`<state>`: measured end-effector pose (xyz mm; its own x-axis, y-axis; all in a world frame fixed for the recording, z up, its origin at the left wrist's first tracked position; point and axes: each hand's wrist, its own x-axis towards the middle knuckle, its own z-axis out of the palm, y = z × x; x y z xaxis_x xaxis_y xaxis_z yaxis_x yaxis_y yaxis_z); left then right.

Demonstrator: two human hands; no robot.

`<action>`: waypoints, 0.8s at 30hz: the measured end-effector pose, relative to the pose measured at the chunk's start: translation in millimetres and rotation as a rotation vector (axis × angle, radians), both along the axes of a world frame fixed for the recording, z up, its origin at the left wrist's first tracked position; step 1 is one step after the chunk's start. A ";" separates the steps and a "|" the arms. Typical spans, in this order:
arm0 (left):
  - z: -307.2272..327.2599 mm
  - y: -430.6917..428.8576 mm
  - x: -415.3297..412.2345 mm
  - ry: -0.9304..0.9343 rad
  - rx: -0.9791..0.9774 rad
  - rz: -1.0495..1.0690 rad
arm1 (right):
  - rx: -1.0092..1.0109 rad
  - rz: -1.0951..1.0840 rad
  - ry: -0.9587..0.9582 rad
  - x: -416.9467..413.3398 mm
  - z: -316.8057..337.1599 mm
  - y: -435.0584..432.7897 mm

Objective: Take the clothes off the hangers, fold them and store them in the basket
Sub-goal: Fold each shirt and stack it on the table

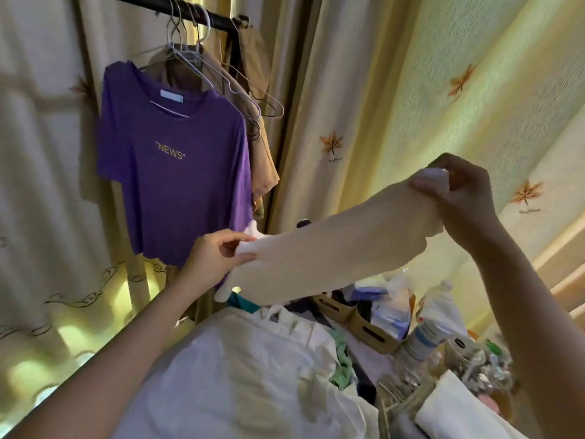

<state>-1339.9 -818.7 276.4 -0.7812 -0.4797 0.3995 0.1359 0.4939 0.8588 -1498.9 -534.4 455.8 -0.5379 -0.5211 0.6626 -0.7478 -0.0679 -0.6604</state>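
A cream garment (pixel 332 248) is stretched in the air between my hands. My left hand (pixel 215 251) pinches its lower left end, and my right hand (pixel 459 191) grips its upper right end, higher up. On the black rail (pixel 177 9) at the top left a purple T-shirt (pixel 177 172) printed "NEWS" hangs on a wire hanger. A tan garment (pixel 259 153) hangs behind it, beside several bare wire hangers (pixel 253 90). A woven basket (pixel 408 403) shows at the bottom right, with a folded white cloth (pixel 456 410) on it.
White fabric (pixel 240 369) lies heaped below my arms. To its right stand small cardboard boxes (pixel 370 331) full of odds and ends, plastic bottles (pixel 433 324) and clutter. Cream curtains with maple leaves (pixel 411 90) close off the back and right.
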 end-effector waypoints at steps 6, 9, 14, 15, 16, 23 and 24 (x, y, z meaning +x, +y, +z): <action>-85.1 20.2 35.5 -0.475 -0.312 -0.297 | 0.350 0.267 -0.162 17.0 -81.5 17.7; -130.5 38.2 50.8 -0.748 -0.310 -0.515 | 0.501 0.368 -0.306 26.3 -132.4 24.4; -181.6 62.9 68.2 -1.009 -0.201 -0.641 | 0.683 0.378 -0.453 28.9 -189.3 14.7; -186.3 64.3 68.2 -1.027 -0.175 -0.656 | 0.703 0.346 -0.461 25.3 -196.5 6.9; -188.9 64.3 67.5 -1.036 -0.157 -0.671 | 0.708 0.308 -0.449 20.0 -204.3 -3.2; -200.4 54.8 54.9 -1.109 0.034 -0.663 | 1.051 -0.207 -0.231 -19.4 -284.1 -72.9; -203.4 53.1 52.9 -1.118 0.087 -0.633 | 1.113 -0.271 -0.256 -16.7 -301.3 -69.6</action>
